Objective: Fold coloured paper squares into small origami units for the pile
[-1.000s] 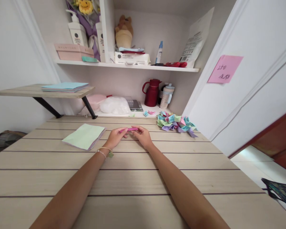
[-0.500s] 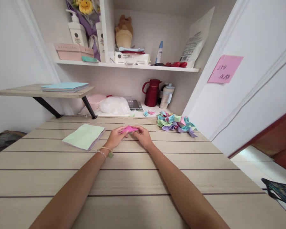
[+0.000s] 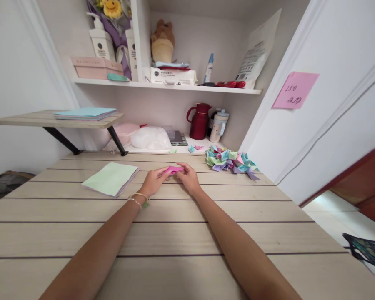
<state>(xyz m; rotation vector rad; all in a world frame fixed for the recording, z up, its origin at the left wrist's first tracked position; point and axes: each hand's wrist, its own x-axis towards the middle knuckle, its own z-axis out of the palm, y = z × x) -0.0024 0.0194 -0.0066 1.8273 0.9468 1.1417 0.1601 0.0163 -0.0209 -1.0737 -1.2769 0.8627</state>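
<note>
A small pink folded paper (image 3: 172,169) lies between my two hands on the striped wooden table (image 3: 175,233). My left hand (image 3: 153,181) pinches its left end with closed fingers; a thin bracelet sits on that wrist. My right hand (image 3: 189,178) presses and pinches the paper's right end. Both hands rest on the table top. A stack of paper sheets with a pale green top (image 3: 111,178) lies just left of my left hand. A heap of folded paper pieces in pink, blue, green and purple (image 3: 229,161) lies to the right of my right hand.
A small raised wooden shelf (image 3: 50,119) with blue sheets stands at the back left. Behind the table are a red jug (image 3: 199,121), a white cup (image 3: 218,125) and a plastic bag (image 3: 150,138). A wall shelf (image 3: 165,86) holds bottles and boxes. A pink note (image 3: 295,90) sticks on the right panel.
The pink paper went from a thin flat strip to a shorter, thicker folded shape. My right fingers shifted slightly forward over its right end; both arms stayed in place.
</note>
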